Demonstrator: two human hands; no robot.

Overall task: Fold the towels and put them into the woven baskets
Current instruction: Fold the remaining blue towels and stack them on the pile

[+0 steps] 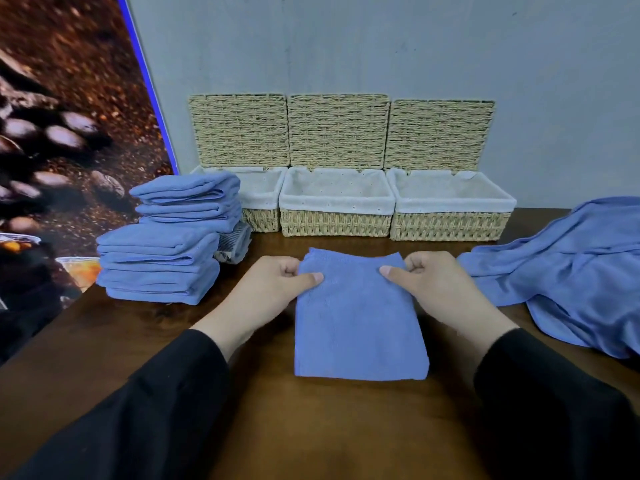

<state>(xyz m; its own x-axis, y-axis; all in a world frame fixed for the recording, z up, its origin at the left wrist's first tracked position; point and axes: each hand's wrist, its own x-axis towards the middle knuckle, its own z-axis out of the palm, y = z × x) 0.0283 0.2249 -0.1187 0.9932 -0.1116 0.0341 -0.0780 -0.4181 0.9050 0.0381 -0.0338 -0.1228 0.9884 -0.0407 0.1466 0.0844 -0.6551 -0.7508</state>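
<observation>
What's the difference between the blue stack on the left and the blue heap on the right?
The stack of towels is folded into neat layers piled high; the heap of towels lies loose, rumpled and spread low. The stack stands in front of the left basket, partly hiding it; the heap lies right of the baskets, covering none. Both are the same blue cloth on the table.

Dark wooden table [311, 427] – grey wall [381, 46] behind, coffee-bean poster [69, 116] left.

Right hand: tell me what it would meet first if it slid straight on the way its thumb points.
The right hand points its thumb left across the folded towel, which it grips. Going straight on, it would probably meet the left hand first, gripping the opposite edge.
</observation>
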